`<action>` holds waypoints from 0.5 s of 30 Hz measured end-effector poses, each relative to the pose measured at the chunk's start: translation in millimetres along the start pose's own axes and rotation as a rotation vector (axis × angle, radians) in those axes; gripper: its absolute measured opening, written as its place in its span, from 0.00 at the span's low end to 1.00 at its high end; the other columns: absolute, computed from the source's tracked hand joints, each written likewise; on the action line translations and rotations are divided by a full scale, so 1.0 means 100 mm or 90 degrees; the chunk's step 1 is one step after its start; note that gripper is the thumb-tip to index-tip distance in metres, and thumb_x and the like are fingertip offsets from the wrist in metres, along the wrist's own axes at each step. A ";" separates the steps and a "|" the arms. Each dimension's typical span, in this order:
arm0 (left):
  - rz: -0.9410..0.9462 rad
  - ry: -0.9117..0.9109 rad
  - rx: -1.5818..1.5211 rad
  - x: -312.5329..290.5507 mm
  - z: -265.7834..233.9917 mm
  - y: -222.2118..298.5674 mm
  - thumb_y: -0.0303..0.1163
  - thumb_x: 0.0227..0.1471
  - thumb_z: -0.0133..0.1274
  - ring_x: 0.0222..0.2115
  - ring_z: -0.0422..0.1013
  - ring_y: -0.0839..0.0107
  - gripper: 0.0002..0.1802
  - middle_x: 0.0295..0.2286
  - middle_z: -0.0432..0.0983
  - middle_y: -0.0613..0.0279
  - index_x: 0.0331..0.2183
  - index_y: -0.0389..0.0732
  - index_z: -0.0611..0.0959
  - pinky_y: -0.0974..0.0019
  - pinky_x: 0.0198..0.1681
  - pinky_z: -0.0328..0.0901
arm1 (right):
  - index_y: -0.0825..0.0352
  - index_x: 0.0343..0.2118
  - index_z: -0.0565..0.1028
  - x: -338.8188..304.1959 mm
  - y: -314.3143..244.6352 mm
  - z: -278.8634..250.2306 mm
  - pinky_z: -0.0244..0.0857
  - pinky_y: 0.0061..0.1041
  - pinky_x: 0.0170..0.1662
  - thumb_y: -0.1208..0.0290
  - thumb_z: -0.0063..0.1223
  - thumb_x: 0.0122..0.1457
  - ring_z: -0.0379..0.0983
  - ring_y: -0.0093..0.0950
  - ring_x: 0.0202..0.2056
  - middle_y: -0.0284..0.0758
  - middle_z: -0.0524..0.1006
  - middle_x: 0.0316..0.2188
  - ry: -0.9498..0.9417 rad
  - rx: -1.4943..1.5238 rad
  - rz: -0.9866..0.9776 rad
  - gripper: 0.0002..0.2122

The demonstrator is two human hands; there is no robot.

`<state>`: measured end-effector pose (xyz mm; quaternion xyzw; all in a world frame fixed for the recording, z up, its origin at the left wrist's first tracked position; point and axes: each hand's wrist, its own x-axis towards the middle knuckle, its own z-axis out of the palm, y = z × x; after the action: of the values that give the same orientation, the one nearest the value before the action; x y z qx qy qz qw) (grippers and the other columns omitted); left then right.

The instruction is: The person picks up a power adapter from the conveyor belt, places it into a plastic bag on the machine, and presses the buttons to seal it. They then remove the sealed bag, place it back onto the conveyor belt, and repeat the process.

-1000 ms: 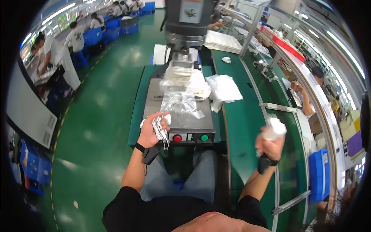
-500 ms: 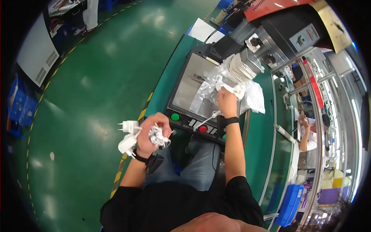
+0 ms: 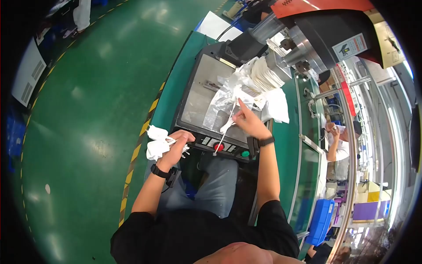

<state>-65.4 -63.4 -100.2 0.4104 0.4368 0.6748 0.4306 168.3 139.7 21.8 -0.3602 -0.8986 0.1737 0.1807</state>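
Left hand (image 3: 176,147), grip closed around a bundle of white masks (image 3: 156,143), at 9 o'clock of the machine's control panel (image 3: 222,147). Right hand (image 3: 248,123), at 12 o'clock of the panel, pinches a white ear-loop strap (image 3: 226,127) beside the clear plastic bags (image 3: 228,94) on the metal plate (image 3: 200,94).

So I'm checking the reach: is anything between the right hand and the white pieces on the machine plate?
Nothing visible: the right hand already pinches a white strip at the pile's near edge.
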 end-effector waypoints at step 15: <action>-0.050 0.067 -0.019 0.02 0.10 -0.05 0.39 0.65 0.44 0.30 0.74 0.72 0.20 0.29 0.79 0.59 0.31 0.34 0.82 0.68 0.39 0.68 | 0.72 0.42 0.74 -1.78 -0.19 0.37 0.70 0.26 0.34 0.64 0.55 0.63 0.77 0.29 0.30 0.39 0.80 0.30 0.051 0.326 0.253 0.14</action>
<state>-55.6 -58.2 -102.0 0.3505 0.4643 0.6845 0.4394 260.7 -5.7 -37.8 -0.4778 -0.7302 0.4113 0.2633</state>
